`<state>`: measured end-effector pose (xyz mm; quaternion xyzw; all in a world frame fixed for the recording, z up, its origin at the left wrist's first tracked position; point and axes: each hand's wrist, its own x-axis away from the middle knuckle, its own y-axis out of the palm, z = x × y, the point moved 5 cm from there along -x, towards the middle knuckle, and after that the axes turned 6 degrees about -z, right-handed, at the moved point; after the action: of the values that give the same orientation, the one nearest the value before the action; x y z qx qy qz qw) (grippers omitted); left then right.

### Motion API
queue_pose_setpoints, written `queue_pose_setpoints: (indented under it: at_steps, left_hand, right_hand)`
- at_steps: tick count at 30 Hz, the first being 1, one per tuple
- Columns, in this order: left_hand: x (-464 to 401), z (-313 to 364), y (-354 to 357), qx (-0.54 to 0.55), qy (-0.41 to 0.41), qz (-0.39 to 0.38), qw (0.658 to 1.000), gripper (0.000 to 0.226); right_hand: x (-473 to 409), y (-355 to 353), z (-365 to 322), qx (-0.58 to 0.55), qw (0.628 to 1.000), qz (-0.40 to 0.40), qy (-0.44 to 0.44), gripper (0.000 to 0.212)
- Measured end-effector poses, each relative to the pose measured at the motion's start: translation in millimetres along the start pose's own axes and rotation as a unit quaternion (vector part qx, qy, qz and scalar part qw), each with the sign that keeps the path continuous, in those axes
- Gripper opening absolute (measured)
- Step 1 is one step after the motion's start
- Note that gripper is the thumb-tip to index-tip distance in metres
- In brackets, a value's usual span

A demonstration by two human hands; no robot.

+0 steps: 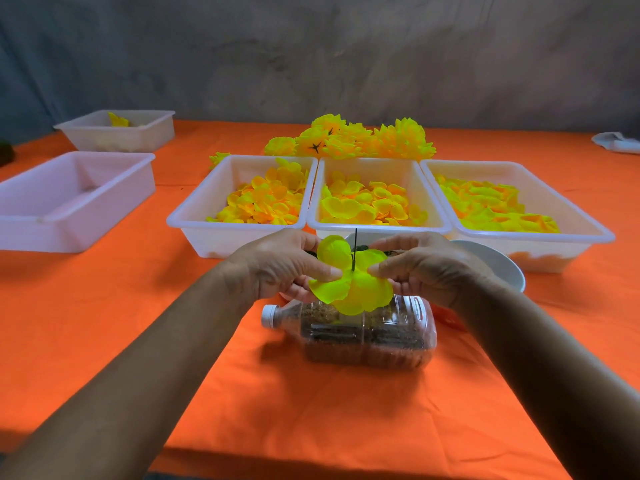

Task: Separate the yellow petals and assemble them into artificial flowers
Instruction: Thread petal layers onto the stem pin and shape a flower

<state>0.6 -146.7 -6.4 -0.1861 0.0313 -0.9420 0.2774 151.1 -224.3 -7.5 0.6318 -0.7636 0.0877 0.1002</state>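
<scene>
A person sits at a table under an orange cloth (104,306), seen from a camera on their head. A clear bottle (363,336) packed with brown filling lies on its side in front of them; every place below is given relative to it.

Just above the bottle, both hands hold one yellow petal layer (349,289) threaded on a thin dark stem (354,249), which pokes up through the layer's middle. The stem appears to stand in the bottle, but the petals hide its foot.

Directly behind the bottle, three white trays stand side by side, touching: the left tray (194,216), middle tray (429,216) and right tray (588,233), each holding loose yellow petals. So the sorting looks largely done. Behind the trays lies a heap of finished flowers (349,138), so several are already assembled. The flower in hand has only its first layers, and the trays are far from used up, so much assembly is left.

Far to the left of the bottle is an empty tray (41,209); behind that, a far tray (152,129) with a few yellow bits. A white bowl (498,265) sits just behind and right of the bottle, partly hidden by the right hand.

The left hand (277,268) pinches the layer's left edge, thumb on top, fingers curled beneath. The right hand (426,268) pinches the right side near the stem in the same way. Both grips are closed on the petals.
</scene>
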Motion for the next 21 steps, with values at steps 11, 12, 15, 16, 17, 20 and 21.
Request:
queue_pose_setpoints:
  at_steps: [11,12,15,16,17,20,21]
  left_hand:
    - [22.4,24.5,-1.1,-0.181,0.186,0.194,0.946,0.044]
    - [24.1,27.5,2.1,-0.19,0.212,0.196,0.938,0.037]
    - [20.2,24.0,9.9,-0.202,0.225,0.213,0.929,0.018]
    - [17.2,20.5,11.6,-0.189,0.223,0.212,0.933,0.016]
    - [14.1,17.3,12.7,-0.177,0.225,0.208,0.935,0.014]
    - [10.7,12.5,13.4,-0.151,0.249,0.198,0.936,0.011]
    - [10.7,12.4,13.4,-0.148,0.261,0.198,0.933,0.013]
  right_hand:
    - [3.0,2.0,-2.0,0.019,1.0,0.001,-0.002,0.029]
    - [3.2,2.6,-1.9,0.016,1.0,-0.002,0.0,0.029]
    - [3.8,3.7,-0.9,0.007,1.0,-0.006,0.007,0.028]
    - [4.0,3.3,-0.4,0.006,1.0,-0.004,0.01,0.028]
    - [4.1,2.8,0.2,0.006,1.0,-0.003,0.012,0.028]
    - [4.1,1.9,0.8,0.003,1.0,-0.002,0.017,0.027]
    - [4.0,1.7,0.5,0.003,1.0,-0.003,0.016,0.028]
